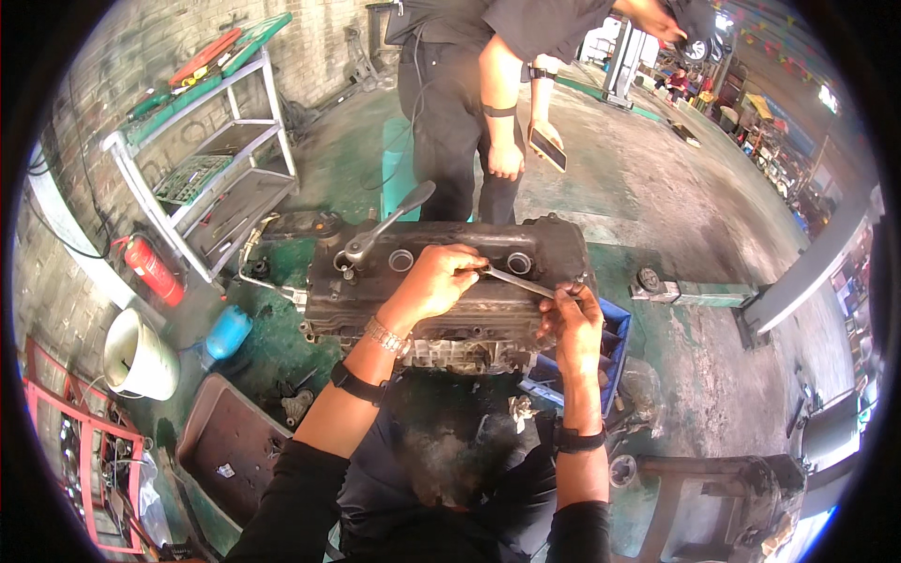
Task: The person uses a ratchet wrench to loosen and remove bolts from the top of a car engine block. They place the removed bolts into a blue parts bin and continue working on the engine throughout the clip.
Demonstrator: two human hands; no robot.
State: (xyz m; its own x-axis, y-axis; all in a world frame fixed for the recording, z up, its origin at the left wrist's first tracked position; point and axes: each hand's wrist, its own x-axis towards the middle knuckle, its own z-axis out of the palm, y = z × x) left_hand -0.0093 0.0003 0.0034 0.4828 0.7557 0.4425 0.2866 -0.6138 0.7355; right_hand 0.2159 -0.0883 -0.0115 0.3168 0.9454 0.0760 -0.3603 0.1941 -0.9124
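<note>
A dark engine with a valve cover (441, 305) lies across the middle of my view. My left hand (432, 286) is closed over its top, fingertips pinching the far end of a slim metal wrench (516, 281). The wrench's other end is gripped in my right hand (574, 324), fingers curled round it. What the wrench's far end sits on is hidden by my fingers. Left of my hands a ratchet (394, 220) stands tilted up from the cover, near two round openings. A blue plastic crate (610, 375) is partly behind my right hand.
A person (441, 113) stands across the engine, holding a phone. A tool cart (202, 150), fire extinguisher (155, 272), white bucket (141, 357), blue container (227, 330) and brown tray (225, 450) are on the left. A lift post (812, 263) stands at right.
</note>
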